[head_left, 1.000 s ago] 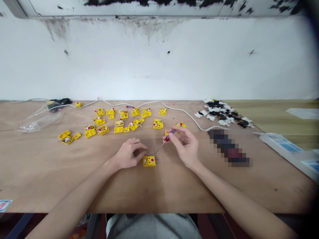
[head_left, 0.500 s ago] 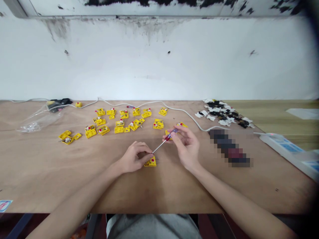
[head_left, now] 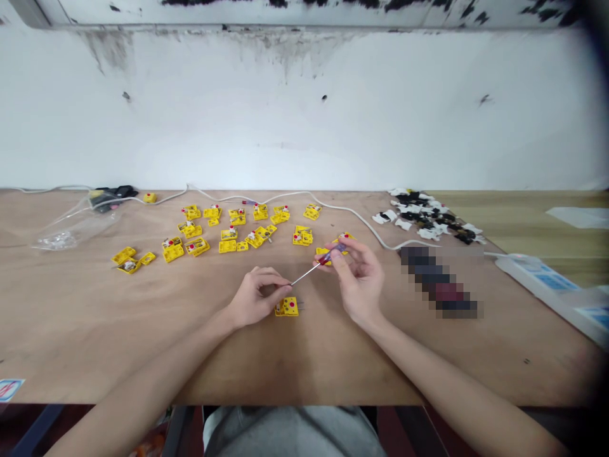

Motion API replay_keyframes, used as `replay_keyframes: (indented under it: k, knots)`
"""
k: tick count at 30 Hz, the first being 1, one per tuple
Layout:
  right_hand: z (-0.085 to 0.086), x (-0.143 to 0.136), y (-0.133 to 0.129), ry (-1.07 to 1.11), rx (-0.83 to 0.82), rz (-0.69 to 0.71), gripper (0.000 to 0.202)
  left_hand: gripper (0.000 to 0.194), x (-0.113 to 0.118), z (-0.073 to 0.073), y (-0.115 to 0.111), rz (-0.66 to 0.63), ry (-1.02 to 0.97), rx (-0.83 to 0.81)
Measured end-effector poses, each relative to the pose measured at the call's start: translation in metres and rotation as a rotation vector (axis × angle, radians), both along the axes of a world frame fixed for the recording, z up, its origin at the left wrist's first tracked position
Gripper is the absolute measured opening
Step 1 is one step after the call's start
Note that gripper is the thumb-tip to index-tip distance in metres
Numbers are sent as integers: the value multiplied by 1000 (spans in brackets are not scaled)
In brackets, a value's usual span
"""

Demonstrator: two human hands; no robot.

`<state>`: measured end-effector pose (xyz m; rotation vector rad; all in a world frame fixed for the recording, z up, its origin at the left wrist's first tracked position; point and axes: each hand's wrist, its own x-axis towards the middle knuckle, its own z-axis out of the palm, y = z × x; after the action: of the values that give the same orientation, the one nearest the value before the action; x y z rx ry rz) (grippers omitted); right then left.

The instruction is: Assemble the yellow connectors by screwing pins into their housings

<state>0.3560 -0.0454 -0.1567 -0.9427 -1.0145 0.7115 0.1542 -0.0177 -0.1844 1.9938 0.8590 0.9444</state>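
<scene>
My right hand (head_left: pixel 360 279) grips the handle of a screwdriver (head_left: pixel 307 273), whose shaft slants down to the left. At the screwdriver's tip, my left hand (head_left: pixel 259 296) has its thumb and fingertips pinched together; whatever they hold there is too small to name. Just below those fingertips a yellow part with a red button (head_left: pixel 287 306) lies on the table, with thin pins or wires sticking out at its right side. Behind my right fingers more yellow pieces (head_left: pixel 325 253) are partly hidden.
Several open yellow cases (head_left: pixel 228 245) are spread over the wooden table (head_left: pixel 143 330). A clear bag (head_left: pixel 71 231) lies at left, black and white pieces (head_left: pixel 423 216) at right. A white cable (head_left: pixel 352 212) runs along the back to a power strip (head_left: pixel 542 279).
The screwdriver's tip and my left fingertips have risen slightly off the yellow part, and the shaft lies flatter. My right hand has moved a little to the right.
</scene>
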Motion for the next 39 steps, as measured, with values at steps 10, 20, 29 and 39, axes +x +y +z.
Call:
replay_keyframes:
  k: [10,20,29,39]
  knots:
    - [-4,-6,1,45,101,-84,29,14,2,-2,0,77,-66,8]
    - [-5,-4,-1,15,139,-25,27,13,0,2,-1,102,-66,16]
    - [-1,-2,-7,-71,238,137,19,14,-2,-1,2,85,-110,-38]
    - [7,-2,-16,-161,316,80,23,12,-1,-2,2,44,-190,-64]
